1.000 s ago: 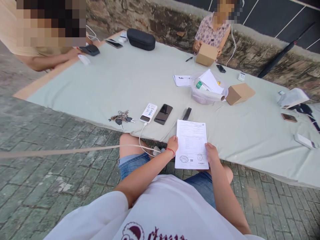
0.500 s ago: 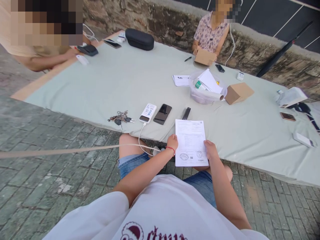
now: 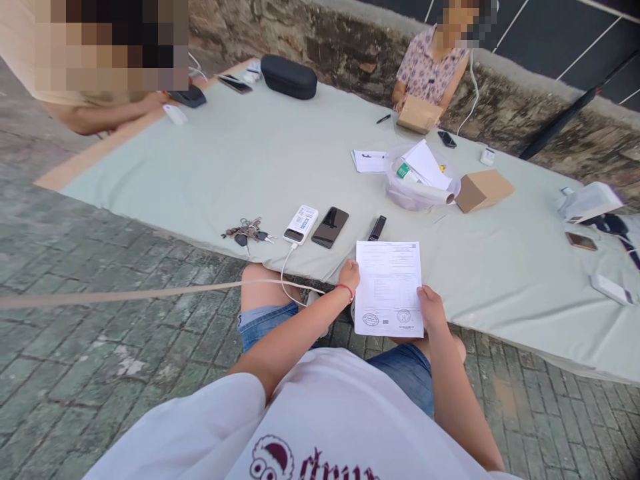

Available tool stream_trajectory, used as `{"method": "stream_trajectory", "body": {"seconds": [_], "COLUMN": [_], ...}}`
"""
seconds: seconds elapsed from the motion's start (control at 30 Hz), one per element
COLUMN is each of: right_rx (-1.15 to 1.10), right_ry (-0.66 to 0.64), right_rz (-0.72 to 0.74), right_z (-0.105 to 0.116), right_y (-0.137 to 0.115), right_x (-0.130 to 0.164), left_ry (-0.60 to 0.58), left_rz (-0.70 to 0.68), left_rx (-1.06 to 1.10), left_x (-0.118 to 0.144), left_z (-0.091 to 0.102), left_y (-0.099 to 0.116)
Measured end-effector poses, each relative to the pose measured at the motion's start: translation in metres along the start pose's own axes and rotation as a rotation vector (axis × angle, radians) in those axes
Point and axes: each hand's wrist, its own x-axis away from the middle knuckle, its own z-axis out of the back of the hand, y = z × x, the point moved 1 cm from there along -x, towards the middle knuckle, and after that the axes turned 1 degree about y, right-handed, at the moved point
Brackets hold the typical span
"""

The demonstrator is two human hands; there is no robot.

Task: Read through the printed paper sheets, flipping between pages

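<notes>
The left hand (image 3: 349, 277) grips the left edge of a printed sheet of paper (image 3: 389, 288), and the right hand (image 3: 431, 308) is closed on its lower right edge; the sheet is held over the near edge of the surface (image 3: 225, 160), its lower part past the edge above the person's knees. Just beyond the sheet's top edge lies a small black device (image 3: 377, 228); left of it along the near edge lie a black phone (image 3: 330, 227), a white power bank (image 3: 301, 224) with a white cable (image 3: 285, 273) hanging off the edge, and a bunch of keys (image 3: 247, 232). Farther in stand a clear plastic tub (image 3: 420, 190) of papers and a cardboard box (image 3: 483, 190). At the far edge another person's hands hold a brown box (image 3: 419, 113)
</notes>
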Motion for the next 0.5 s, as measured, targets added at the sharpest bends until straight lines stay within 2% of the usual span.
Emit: {"method": "stream_trajectory", "body": {"seconds": [0.2, 0.37, 0.5], "right_rx": [-0.024, -0.209, -0.254], "right_ry": [0.042, 0.039, 0.045], "right_rz": [0.021, -0.066, -0.083], "right_z": [0.016, 0.012, 0.009], "right_y": [0.004, 0.012, 0.016], "right_x": [0.033, 0.045, 0.047], "left_ry": [0.021, -0.02, -0.043], "left_rz": [-0.088, -0.151, -0.168], "left_rx": [-0.004, -0.031, -0.03], "left_x": [-0.004, 0.001, 0.005], "left_z": [-0.01, -0.015, -0.015], "left_y": [0.013, 0.019, 0.021]}}
